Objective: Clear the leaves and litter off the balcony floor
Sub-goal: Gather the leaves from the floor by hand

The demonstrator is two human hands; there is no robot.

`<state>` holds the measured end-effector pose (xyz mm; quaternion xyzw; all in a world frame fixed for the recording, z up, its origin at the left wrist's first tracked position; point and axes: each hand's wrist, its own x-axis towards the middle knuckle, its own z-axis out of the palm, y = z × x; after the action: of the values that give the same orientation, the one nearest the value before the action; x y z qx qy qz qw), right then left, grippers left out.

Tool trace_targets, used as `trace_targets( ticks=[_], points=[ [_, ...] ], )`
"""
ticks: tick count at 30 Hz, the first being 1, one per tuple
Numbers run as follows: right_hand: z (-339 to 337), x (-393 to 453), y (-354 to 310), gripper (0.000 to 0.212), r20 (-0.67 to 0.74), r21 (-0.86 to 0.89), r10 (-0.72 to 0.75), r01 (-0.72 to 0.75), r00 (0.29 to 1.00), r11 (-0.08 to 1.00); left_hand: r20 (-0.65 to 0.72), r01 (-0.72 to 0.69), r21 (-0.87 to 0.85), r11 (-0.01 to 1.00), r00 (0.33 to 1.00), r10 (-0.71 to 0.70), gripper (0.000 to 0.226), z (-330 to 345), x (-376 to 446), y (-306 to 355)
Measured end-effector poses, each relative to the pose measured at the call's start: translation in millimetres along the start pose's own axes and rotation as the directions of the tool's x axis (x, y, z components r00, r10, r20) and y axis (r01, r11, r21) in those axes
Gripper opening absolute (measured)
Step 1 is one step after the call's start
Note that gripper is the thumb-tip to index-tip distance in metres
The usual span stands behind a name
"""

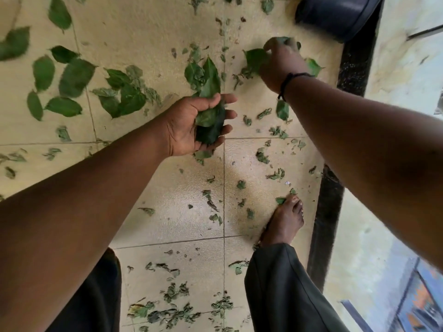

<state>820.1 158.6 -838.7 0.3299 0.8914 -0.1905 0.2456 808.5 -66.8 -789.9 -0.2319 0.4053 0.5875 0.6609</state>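
Note:
My left hand (191, 123) is palm-up in the middle of the view, its fingers curled round a bunch of green leaves (211, 111). Farther out to the right, my right hand (280, 65) reaches down to the cream tiled floor (167, 200) and pinches green leaves (255, 59) lying there. Several whole leaves (72, 77) lie scattered at the left. Small torn and dried leaf bits (172, 305) litter the tiles near my feet.
A dark round container (335, 15) stands at the top right by the wall. A black skirting strip (326, 224) runs along the floor's right edge. My bare right foot (285, 219) stands on the tiles, toes on a leaf scrap.

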Motion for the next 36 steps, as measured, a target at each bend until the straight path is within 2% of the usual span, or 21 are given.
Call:
trace_targets(
  ticks=[3, 6, 8, 11, 13, 16, 18, 20, 23, 24, 26, 28, 30, 33, 34, 36],
  points=[
    [10.8, 17.2, -2.2, 0.045, -0.030, -0.138, 0.016, -0.021, 0.999, 0.990, 0.003, -0.012, 0.034, 0.999, 1.000, 0.012, 0.032, -10.1, -5.4, 4.3],
    [7.5, 20.5, -1.4, 0.054, -0.009, -0.132, 0.094, -0.094, 0.996, 0.987, 0.017, -0.038, 0.089, 0.995, 0.999, 0.036, 0.040, -16.9, -10.3, 5.2],
    [-0.3, 12.5, -3.4, 0.047, -0.037, 0.004, 0.129, -0.129, 0.991, 0.992, 0.023, -0.047, 0.105, 0.993, 0.999, 0.045, 0.049, -19.4, -12.3, 4.8],
    [-14.7, -12.6, -10.5, 0.009, -0.106, 0.318, 0.191, -0.149, 0.976, 0.936, 0.012, -0.047, 0.066, 0.997, 0.999, 0.046, 0.063, -19.9, -12.5, 2.4],
    [-24.5, -38.2, -18.2, 0.015, -0.077, 0.510, 0.196, -0.131, 0.978, 0.850, -0.002, -0.056, 0.035, 0.998, 0.998, 0.056, 0.064, -17.5, -12.5, 1.9],
    [-41.7, -90.7, -34.0, 0.008, 0.039, 0.703, 0.152, -0.135, 0.988, 0.698, 0.036, -0.067, 0.020, 0.998, 0.997, 0.067, 0.067, -15.0, -14.5, 2.9],
    [-47.2, -124.4, -44.4, 0.008, 0.185, 0.775, 0.099, -0.207, 0.978, 0.598, 0.075, -0.065, -0.007, 0.998, 0.995, 0.065, 0.074, -15.0, -15.7, 3.8],
    [-46.5, -147.5, -52.5, 0.011, 0.311, 0.802, 0.020, -0.274, 0.950, 0.531, 0.073, -0.055, -0.018, 0.998, 0.996, 0.056, 0.069, -14.2, -15.3, 4.9],
    [-35.0, -162.6, -60.6, 0.015, 0.379, 0.788, -0.046, -0.297, 0.924, 0.539, 0.082, -0.044, -0.014, 0.999, 0.996, 0.045, 0.039, -11.0, -15.5, 8.6],
    [-30.6, -164.0, -63.9, 0.016, 0.376, 0.791, -0.046, -0.294, 0.926, 0.536, 0.107, -0.048, -0.040, 0.998, 0.993, 0.052, 0.044, -12.0, -14.8, 8.9],
    [-23.8, -162.5, -66.2, 0.021, 0.355, 0.803, -0.031, -0.287, 0.934, 0.522, 0.174, -0.067, -0.095, 0.993, 0.981, 0.083, 0.072, -14.7, -13.1, 9.0],
    [-19.0, -158.2, -67.7, 0.026, 0.341, 0.796, -0.017, -0.280, 0.940, 0.536, 0.247, -0.075, -0.149, 0.986, 0.963, 0.111, 0.080, -15.0, -12.9, 11.7],
    [-10.8, -151.5, -66.8, 0.027, 0.345, 0.781, -0.017, -0.277, 0.938, 0.560, 0.292, -0.065, -0.200, 0.978, 0.949, 0.123, 0.074, -13.8, -12.5, 15.8],
    [-4.7, -144.3, -65.8, 0.034, 0.318, 0.669, -0.046, -0.189, 0.947, 0.719, 0.271, -0.044, -0.230, 0.972, 0.957, 0.108, 0.046, -10.7, -9.4, 20.3],
    [-5.0, -143.2, -65.7, 0.038, 0.317, 0.632, -0.072, -0.154, 0.946, 0.760, 0.240, -0.038, -0.216, 0.976, 0.967, 0.091, 0.043, -8.2, -8.7, 20.9],
    [-11.4, -140.8, -65.4, 0.039, 0.303, 0.638, -0.107, -0.118, 0.947, 0.761, 0.176, -0.038, -0.173, 0.984, 0.982, 0.069, 0.048, -4.4, -6.9, 20.9]
  ],
)
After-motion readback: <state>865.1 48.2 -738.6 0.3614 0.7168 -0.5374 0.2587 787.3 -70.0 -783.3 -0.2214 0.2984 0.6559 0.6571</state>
